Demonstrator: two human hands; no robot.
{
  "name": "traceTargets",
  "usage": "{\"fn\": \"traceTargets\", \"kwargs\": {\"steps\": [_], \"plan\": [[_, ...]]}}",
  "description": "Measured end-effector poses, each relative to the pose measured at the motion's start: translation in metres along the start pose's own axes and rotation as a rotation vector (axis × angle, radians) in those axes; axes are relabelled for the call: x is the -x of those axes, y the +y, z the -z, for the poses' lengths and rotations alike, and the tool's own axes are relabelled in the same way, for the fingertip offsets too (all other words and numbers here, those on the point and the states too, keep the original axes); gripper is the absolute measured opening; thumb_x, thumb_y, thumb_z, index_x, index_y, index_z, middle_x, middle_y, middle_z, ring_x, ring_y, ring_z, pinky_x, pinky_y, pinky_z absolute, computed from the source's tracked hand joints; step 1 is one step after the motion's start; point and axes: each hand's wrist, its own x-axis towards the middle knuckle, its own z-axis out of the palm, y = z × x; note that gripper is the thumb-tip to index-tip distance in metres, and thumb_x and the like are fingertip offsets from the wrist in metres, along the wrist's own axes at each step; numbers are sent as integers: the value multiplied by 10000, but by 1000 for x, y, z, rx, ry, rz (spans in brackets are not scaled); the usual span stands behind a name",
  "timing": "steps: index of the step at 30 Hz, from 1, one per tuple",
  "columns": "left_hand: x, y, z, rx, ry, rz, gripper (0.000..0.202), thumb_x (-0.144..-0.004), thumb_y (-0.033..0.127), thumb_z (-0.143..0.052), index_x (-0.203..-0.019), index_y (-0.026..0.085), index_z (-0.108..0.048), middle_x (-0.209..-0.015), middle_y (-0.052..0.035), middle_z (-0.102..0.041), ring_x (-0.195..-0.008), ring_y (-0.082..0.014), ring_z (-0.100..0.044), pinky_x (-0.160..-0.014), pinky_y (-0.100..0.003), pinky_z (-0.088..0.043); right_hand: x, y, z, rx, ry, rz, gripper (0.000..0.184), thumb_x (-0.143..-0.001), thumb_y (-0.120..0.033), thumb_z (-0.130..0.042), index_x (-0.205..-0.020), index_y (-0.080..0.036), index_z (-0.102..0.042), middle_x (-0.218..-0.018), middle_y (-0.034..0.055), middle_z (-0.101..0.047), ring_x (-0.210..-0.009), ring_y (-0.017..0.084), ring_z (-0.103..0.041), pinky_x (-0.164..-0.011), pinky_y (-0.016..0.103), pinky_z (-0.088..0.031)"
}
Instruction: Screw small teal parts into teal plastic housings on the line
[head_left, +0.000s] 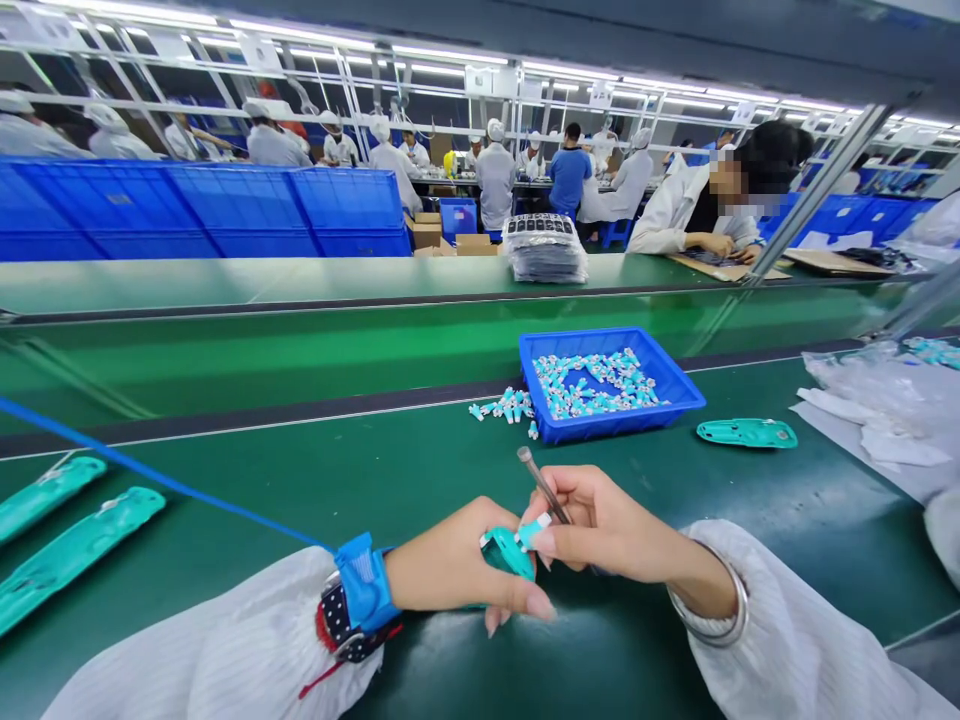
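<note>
- Left hand [457,560] curled firmly around teal part [506,553]
- Right hand [607,525] pinching metal rod [541,484] just beside it
- Open green bench [390,470] stretches far to blue tray [675,385]

Between the left hand [450,570] and right hand [622,530] and the blue plastic tray [679,385] runs a strip of green counter [420,470] wide enough for a hand to cross. Loose teal parts [506,408] lie just beside the tray, and a teal plastic plate [746,433] sits to its right. A blue wrist cord [150,475] stretches across the counter on the left, just before the long teal strips [75,545].
</note>
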Motion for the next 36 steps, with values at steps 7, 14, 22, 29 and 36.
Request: {"fn": "traceTargets", "kwargs": {"steps": [7, 14, 22, 29, 36], "plan": [[-1, -8, 1, 225, -137, 97, 328, -553, 357, -786, -608, 103, -587, -481, 16, -559, -409, -80, -523, -417, -163, -455, 1, 5, 3, 63, -38, -13, 242, -660, -188, -735, -746, -128, -517, -663, -13, -604, -615, 83, -603, -562, 185, -463], [-3, -6, -1, 271, -64, 176, 359, -484, 324, -816, -616, 102, -567, -462, 14, -574, -390, -92, -540, -391, -160, -479, -1, 19, 3, -37, -3, 58, 244, -662, -216, -738, -721, -122, -522, -599, -34, -560, -515, 42, -534, -469, 140, -395], [-1, -8, 3, 301, -34, 221, 414, -460, 333, -816, -704, 110, -566, -457, 18, -580, -379, -103, -538, -366, -168, -484, -3, 34, 2, -153, 5, 88, 288, -675, -271, -741, -730, -135, -494, -612, -21, -573, -491, 48, -530, -402, 126, -365], [-5, -10, -6, 304, 43, 195, 387, -448, 353, -817, -615, 114, -563, -420, 21, -562, -359, -122, -542, -333, -176, -467, -9, 42, 6, -292, -90, -32, 360, -667, -314, -749, -728, -161, -429, -459, -79, -506, -330, 5, -325, -313, 115, -235], [-5, -10, -14, 326, 125, 137, 404, -485, 387, -807, -680, 95, -607, -424, 11, -552, -340, -102, -501, -309, -154, -383, -8, 41, 4, -242, -49, 20, 414, -654, -337, -758, -731, -178, -384, -464, -101, -487, -333, 9, -362, -312, 107, -252]]}}
